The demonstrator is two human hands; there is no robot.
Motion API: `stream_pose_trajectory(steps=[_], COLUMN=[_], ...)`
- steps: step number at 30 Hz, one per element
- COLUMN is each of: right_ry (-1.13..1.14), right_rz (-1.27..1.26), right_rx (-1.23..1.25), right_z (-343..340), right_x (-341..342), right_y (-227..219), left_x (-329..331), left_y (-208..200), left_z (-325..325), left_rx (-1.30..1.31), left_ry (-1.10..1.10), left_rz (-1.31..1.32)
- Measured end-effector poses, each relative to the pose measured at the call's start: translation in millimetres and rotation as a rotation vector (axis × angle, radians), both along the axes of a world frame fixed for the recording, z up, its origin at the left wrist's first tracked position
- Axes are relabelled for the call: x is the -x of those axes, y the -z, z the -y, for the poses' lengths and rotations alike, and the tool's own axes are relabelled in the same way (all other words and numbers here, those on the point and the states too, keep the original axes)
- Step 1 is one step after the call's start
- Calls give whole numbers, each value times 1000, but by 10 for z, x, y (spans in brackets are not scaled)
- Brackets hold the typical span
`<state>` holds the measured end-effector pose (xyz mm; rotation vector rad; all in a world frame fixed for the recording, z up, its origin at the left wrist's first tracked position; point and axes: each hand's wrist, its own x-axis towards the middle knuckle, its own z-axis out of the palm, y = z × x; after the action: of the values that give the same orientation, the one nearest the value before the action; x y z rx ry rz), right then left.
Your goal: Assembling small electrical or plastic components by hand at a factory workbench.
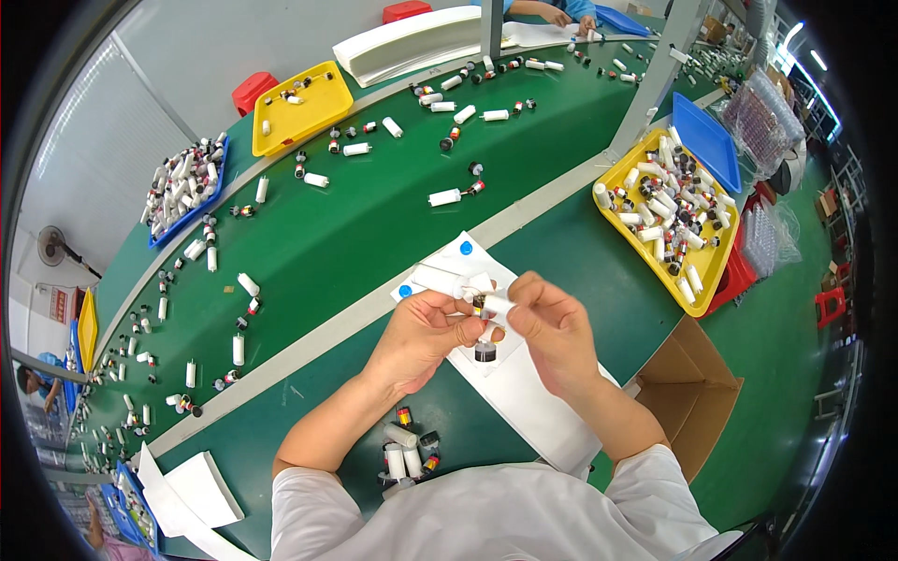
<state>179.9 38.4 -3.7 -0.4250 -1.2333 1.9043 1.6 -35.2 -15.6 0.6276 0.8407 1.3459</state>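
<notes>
In front of my chest, both hands meet over a white board [491,254] with blue round pieces on it. My left hand [412,338] is closed, its thumb and fingers pinching a small cylindrical assembly with a black end part [485,352] below the fingertips. My right hand [554,332] is closed on a white cylindrical piece [499,305], which points toward the left fingertips and meets the assembly there. Fingers partly hide where the parts join. A long white sheet [543,411] lies beneath my right forearm. Close to my body sits a pile of similar white and black parts [402,436].
A yellow tray [613,217] heaped with parts stands at right, beside a blue tray [703,140] and an open cardboard box [687,393]. Scattered parts lie on the green belt [374,220] beyond a pale rail [309,348]. A co-worker's hands [571,19] show at the far side.
</notes>
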Motion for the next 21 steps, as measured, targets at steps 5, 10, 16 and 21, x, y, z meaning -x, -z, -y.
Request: stream_pose_trajectory(steps=[5,10,16,21], right_ry=[-76,24,-151,-129], right_rz=[136,201,163,702], right_rx=[40,-101,102,-733], right_z=[21,35,-128,-146], right_x=[38,64,159,305], right_y=[109,260,426,730], left_x=[-34,-166,12,484], left_y=[-52,-67,-66,304], left_z=[27,113,59,-42], left_rx=[5,-260,-280,-118], left_ry=[-72,-152,-85,-309], left_rz=[-197,-343,-608,-802])
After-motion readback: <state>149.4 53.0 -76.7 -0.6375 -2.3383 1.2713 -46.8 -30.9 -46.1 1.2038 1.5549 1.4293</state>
